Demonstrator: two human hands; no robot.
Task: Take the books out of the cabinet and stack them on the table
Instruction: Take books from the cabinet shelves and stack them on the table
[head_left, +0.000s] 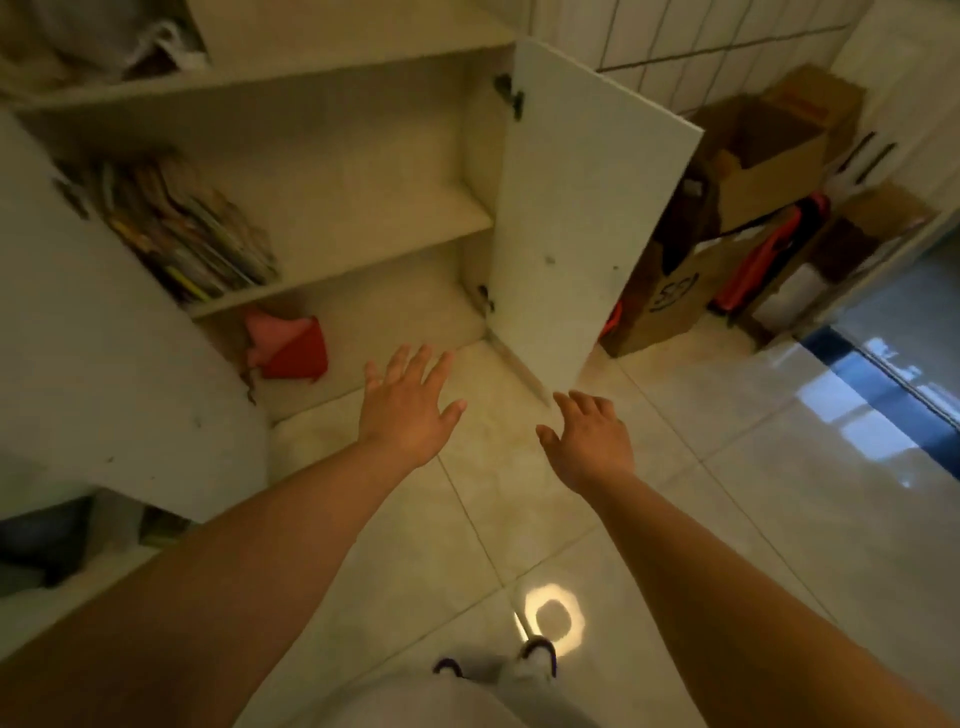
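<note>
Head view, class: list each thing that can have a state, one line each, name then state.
Cabinet: open.
Right door: swung wide open.
Left door: swung open.
Books: on the middle shelf, leaning, untouched.
Left hand: open, empty.
Right hand: open, empty.
Cardboard box: flaps open.

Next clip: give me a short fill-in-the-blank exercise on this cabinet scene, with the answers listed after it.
1. Both doors of the cabinet stand ____.
2. The books lean on the middle shelf at its ____ end.
3. The left hand and right hand hold ____.
4. The red bag lies on the ____ shelf.

Missing words: open; left; nothing; bottom
</note>
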